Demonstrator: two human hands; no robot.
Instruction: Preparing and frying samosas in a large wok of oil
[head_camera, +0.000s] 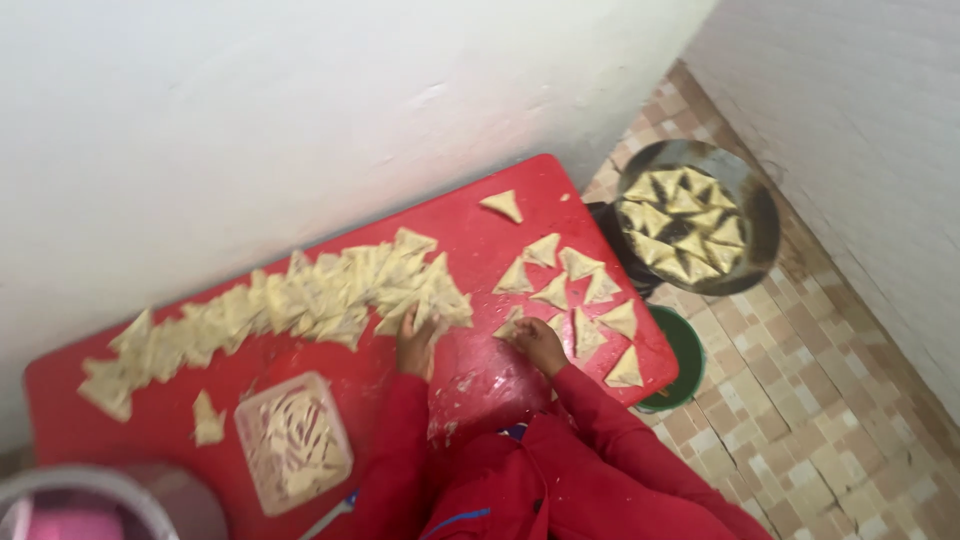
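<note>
A head camera looks down on a red table (120, 400) set against a white wall. At nine o'clock a long heap of pale folded dough triangles (290, 300) runs across the table toward the centre. Below it, at seven o'clock, sits a clear plastic tub (293, 442) holding pale dough strips. Near the centre the left hand (415, 345), in a red sleeve, rests its fingers on the right end of the heap; whether it is pinching a piece cannot be told. Just to its right the right hand (540, 343) touches one small dough triangle (510, 325) with curled fingers, seemingly gripping it lightly. Around it, at about three o'clock, separate dough triangles (585, 290) lie spaced apart on the table. These pieces look light, soft and floury, probably easy to dent or tear open, so a gentle pinch at the thicker folded edges would likely suit best. At one o'clock, off the table over a tiled floor (830, 400), a dark round pan (765, 215) holds more triangles in oil.
</note>
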